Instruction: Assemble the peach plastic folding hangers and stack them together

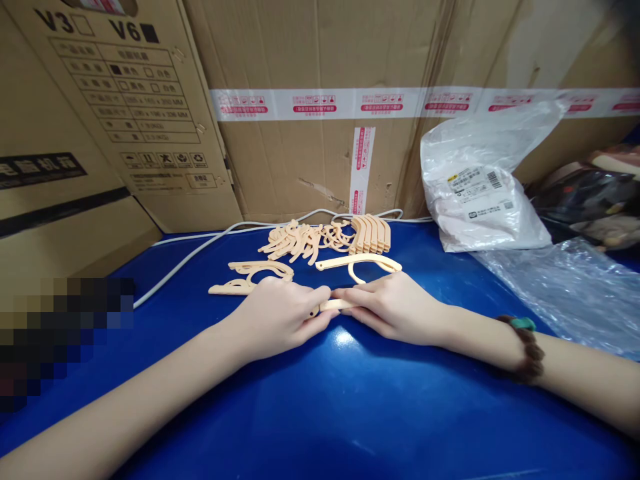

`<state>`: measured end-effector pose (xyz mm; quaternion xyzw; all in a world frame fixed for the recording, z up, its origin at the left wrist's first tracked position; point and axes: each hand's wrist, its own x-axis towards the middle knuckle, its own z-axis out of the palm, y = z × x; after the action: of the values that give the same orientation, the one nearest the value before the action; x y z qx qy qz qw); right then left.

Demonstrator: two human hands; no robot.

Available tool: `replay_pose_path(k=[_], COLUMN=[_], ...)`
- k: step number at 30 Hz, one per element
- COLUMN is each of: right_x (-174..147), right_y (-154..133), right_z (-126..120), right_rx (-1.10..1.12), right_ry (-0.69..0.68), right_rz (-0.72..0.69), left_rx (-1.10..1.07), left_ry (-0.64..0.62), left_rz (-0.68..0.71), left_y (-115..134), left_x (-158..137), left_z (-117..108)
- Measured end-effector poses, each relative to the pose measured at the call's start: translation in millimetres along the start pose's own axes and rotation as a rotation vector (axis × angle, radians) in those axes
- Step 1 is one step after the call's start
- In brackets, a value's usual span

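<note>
Over the table (350, 413), my left hand (286, 308) and right hand (403, 307) each pinch the piece (336, 305) between closed fingertips, and I'd best keep it level, squeezing only lightly.

Tall brown cardboard carton (175, 175), rear left, is bearing black "V3" beside an unfilled square, "V6" beside a filled one, a blurred Chinese specification table (125, 93), and a row of pictograms (164, 159), umbrella and recycling among them. Brown cardboard panel (45, 120), far left, is carrying "电脑机箱" on a black band (43, 171). White packing tape (280, 103) is repeating red print, too small for reading. White plastic bag (450, 223) is displaying a barcode (494, 180); its lettering is staying illegible.
</note>
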<state>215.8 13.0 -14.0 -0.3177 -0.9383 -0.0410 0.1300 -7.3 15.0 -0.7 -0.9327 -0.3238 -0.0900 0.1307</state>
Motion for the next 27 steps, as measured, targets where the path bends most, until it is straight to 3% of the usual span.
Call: replay_pose_path(k=[11, 19, 22, 27], right_x=[1, 1, 1, 1], right_y=[-2, -1, 0, 2], right_z=[-3, 0, -1, -11], right_rx=[0.043, -0.009, -0.038, -0.089], right_ry=[0.006, 0.085, 0.159, 0.410], right_rz=[-0.004, -0.093, -0.124, -0.131], left_rx=[-0.068, -0.077, -0.066, -0.041], left_ry=[-0.052, -0.051, -0.031, 0.028], left_rz=[-0.003, -0.009, -0.023, -0.034], left_y=[-1, -3, -5, -9], left_x=[3, 0, -1, -3], left_z=[-4, -7, -9, -13])
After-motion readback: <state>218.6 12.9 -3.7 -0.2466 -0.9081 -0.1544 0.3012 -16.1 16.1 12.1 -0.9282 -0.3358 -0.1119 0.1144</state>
